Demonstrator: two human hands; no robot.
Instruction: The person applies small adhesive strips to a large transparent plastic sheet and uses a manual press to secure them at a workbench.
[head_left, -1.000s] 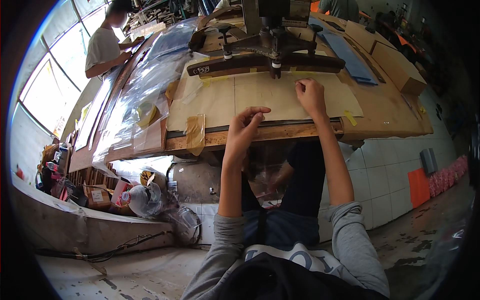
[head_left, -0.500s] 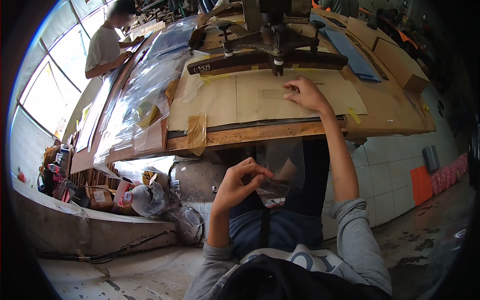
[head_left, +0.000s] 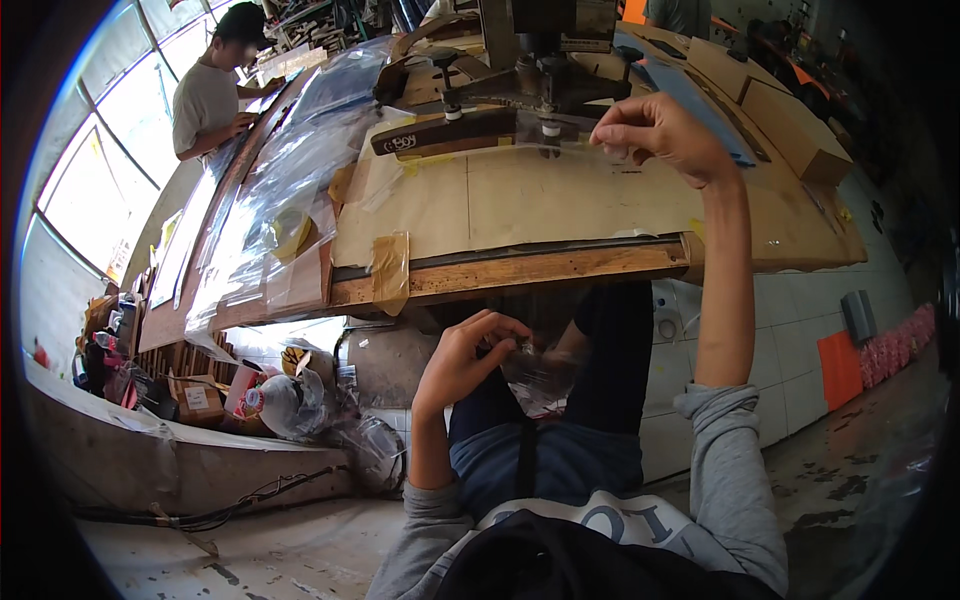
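Nearest, the left hand (head_left: 465, 360) is hanging over the lap, short of the tabletop (head_left: 520, 285), its thumb and forefinger closing narrowly on crinkled clear plastic film (head_left: 548, 378). That film is drooping to the right of the fingertips, its long axis too blurred to tell. Beyond the wooden front edge, a tan paper sheet (head_left: 540, 200) is lying with its long axis running left to right, a yellowish tape strip (head_left: 392, 270) folding over the edge at its left. Farther out, the right hand (head_left: 675, 140) is hovering above the sheet's far right part, its fingers pinching what seems to be a faint clear strip (head_left: 560, 130). The strip is extending leftward, showing in front of the press's dark crossbar (head_left: 425, 137); this hand is the nearer one to the crossbar. Far left, a co-worker (head_left: 203, 110) is standing beside the tabletop.
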